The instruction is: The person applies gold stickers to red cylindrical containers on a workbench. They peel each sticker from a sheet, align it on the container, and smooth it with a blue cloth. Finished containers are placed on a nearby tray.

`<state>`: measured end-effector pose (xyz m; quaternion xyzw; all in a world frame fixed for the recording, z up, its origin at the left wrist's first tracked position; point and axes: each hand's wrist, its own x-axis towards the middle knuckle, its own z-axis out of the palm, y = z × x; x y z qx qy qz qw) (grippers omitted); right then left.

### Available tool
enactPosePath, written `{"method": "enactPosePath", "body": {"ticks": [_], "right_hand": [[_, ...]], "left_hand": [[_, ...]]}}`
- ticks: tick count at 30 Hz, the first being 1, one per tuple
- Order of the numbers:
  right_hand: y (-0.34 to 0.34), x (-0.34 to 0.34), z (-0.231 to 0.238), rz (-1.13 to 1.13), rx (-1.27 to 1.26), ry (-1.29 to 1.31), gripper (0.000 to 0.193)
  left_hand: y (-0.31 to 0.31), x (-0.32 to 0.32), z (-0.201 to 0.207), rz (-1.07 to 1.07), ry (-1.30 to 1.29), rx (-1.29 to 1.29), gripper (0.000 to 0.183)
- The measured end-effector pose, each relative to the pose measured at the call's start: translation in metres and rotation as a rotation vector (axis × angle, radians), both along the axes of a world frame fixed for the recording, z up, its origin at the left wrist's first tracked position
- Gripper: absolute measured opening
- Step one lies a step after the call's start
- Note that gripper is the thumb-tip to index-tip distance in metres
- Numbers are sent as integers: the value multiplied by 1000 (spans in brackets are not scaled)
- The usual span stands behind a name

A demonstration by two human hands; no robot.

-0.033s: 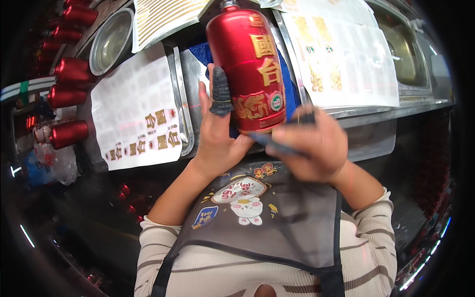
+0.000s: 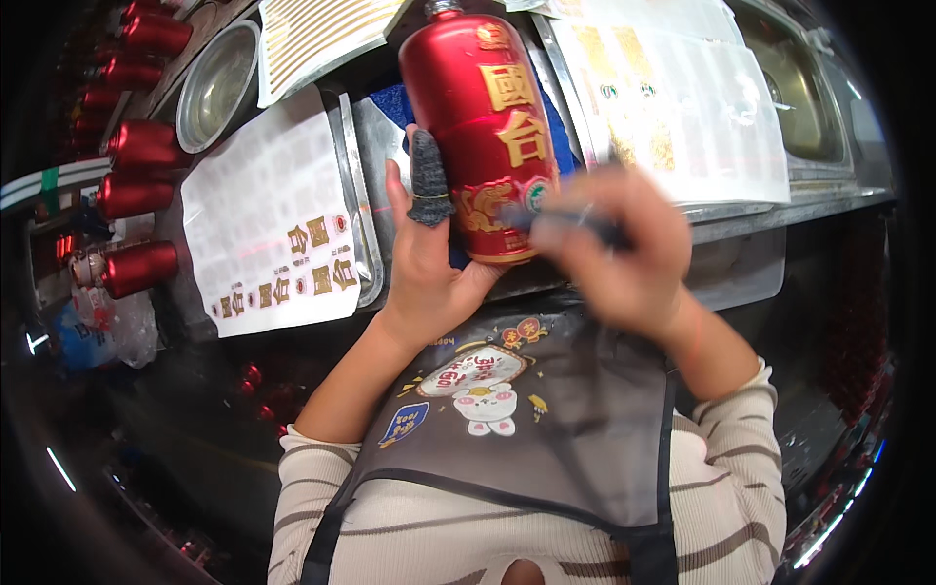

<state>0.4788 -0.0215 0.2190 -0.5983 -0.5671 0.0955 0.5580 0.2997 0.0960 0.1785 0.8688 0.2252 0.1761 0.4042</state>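
Left of centre on my feed: thin, white, semi-clear sheet (image 2: 263, 185) with gold-and-red stickers along its near end. Reads floppy; I'd lift it by a bare edge.

Centre: glossy red, metallic-coated bottle (image 2: 450, 112) with gold characters, lying with neck away and base toward the wearer, over a bright blue cloth (image 2: 392, 101). Can't tell if cloth or hand carries it. Judging by looks: stiff, likely glass or ceramic, so breakable; slick coating, so it could roll or slide. Fill not visible; I'd plan for heavy. Best hold, I'd say: plain red flanks plus base rim, off the gold dragon-like ornament (image 2: 482, 207) and the green-and-white round seal (image 2: 534, 194).

Hands, left to right. Left hand (image 2: 424, 252): gripping the bottle's base end from its left side, thumb across the base rim, fingers pointing up the flank, one in a dark grey knit finger sleeve (image 2: 429, 175). Fingers underneath hidden from me.

Right hand (image 2: 634, 249): bent in from the right, fingers curled toward the bottle's lower face by the seal. Blurred; dark patch at the fingertips, sleeve or held item, can't tell. Contact and closure also unclear.
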Motion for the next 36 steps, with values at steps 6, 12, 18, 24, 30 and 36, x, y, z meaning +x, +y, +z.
{"method": "enactPosePath", "body": {"ticks": [6,12,18,24,30,36], "right_hand": [[-13,-6,-7,21,72,-265,37],[-13,4,-11,-48,115,-233,30],[-7,10,-15,-306,-32,389,16],[-21,-14,-23,-222,-73,518,19],[-18,-14,-31,-212,-40,504,18],[-18,-20,-24,-218,-23,503,20]], "left_hand": [[12,-10,-10,-87,147,121,86],[-3,7,13,63,-102,181,89],[-1,2,1,30,-106,300,76],[-4,-1,-3,63,-98,331,58],[-9,1,5,59,-41,406,55],[-13,-8,-9,88,-112,461,54]]}}
